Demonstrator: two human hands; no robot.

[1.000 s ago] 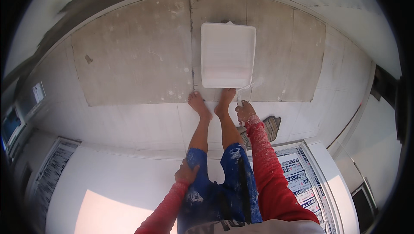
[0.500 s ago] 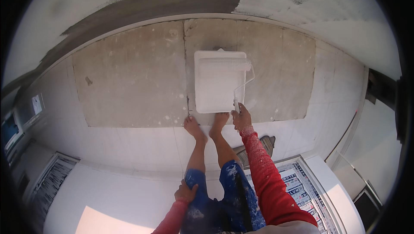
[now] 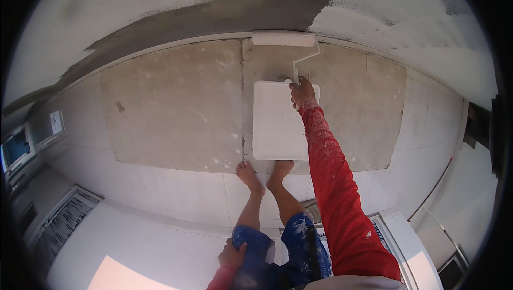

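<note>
While the right hand [image 3: 303, 93] is clenched around the handle [image 3: 295, 74] of a paint roller [image 3: 283, 39], its soft white cylinder is by the far edge of a dull brown, paint-spotted sheet [image 3: 171, 103]. A smooth white rectangular tray [image 3: 278, 124] lies close to the sheet's near edge. The left hand [image 3: 231, 255] rests on paint-stained blue shorts [image 3: 300, 236]; whether it grips the cloth, I cannot tell.

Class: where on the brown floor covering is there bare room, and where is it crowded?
Free: the brown floor covering left of the white paint tray; a smaller patch right of the red sleeve. Crowded: the strip with bare feet, tray, right hand and paint roller.
</note>
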